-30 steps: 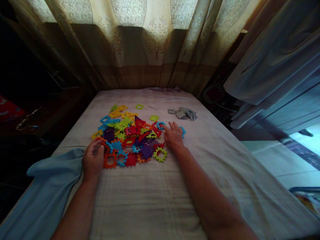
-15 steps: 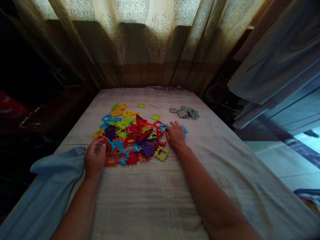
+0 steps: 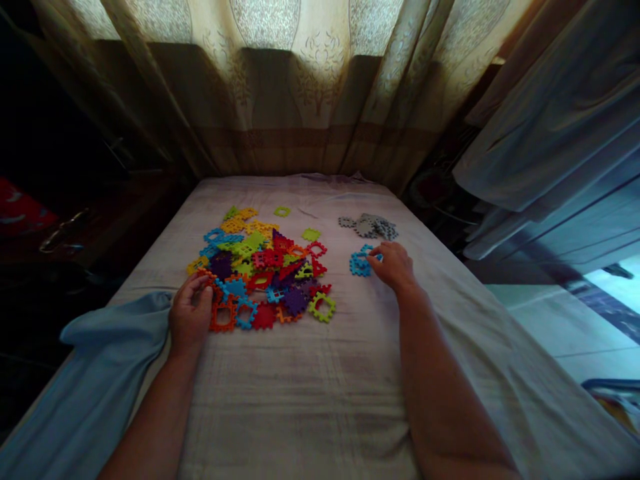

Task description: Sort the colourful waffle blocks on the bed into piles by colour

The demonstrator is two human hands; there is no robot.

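Note:
A mixed pile of interlocking plastic tiles (image 3: 265, 260) in red, yellow, green, purple, blue and orange lies on the bed. At its near left edge, my left hand (image 3: 191, 310) has its fingers curled round an orange tile (image 3: 216, 287); part of the grip is hidden. Right of the pile, my right hand (image 3: 395, 265) pinches a blue tile between thumb and fingers, just over other blue tiles (image 3: 359, 264). Farther back, beyond that hand, sits a small heap of grey tiles (image 3: 367, 227).
Single green tiles (image 3: 311, 235) lie behind the pile. A light blue cloth (image 3: 110, 347) is bunched by my left forearm. Patterned curtains (image 3: 315, 113) hang at the bed's far end, and clothes (image 3: 530, 140) hang on the right.
My right hand has moved right, from the pile's edge to the blue tiles, bringing a blue tile with it. My left hand stays at the orange tiles.

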